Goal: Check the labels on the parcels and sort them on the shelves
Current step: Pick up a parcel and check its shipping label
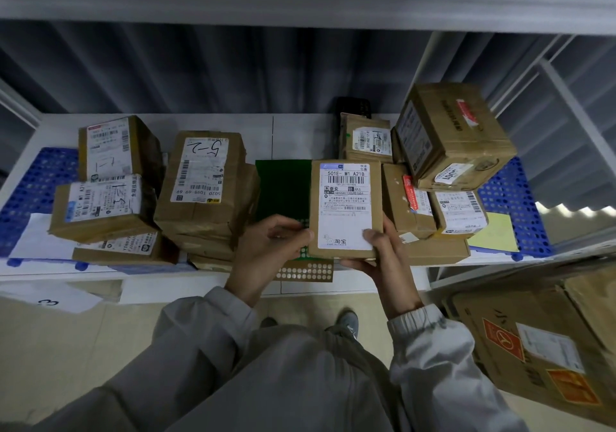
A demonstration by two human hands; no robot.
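Now the flat parcel (345, 208) is held label-up just above the white shelf (300, 124) front edge, gripped underneath by the right hand (383, 258), its left edge pinched by the left hand (273, 245) fingers.

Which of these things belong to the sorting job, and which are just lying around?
Job:
parcel being held
left hand
right hand
parcel marked 5-2
tilted box
shelf

Lying about:
green sheet
yellow paper
blue mats

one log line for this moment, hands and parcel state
step: label check | both hands hold flat brown cardboard parcel, white label up | above white shelf | not yet placed
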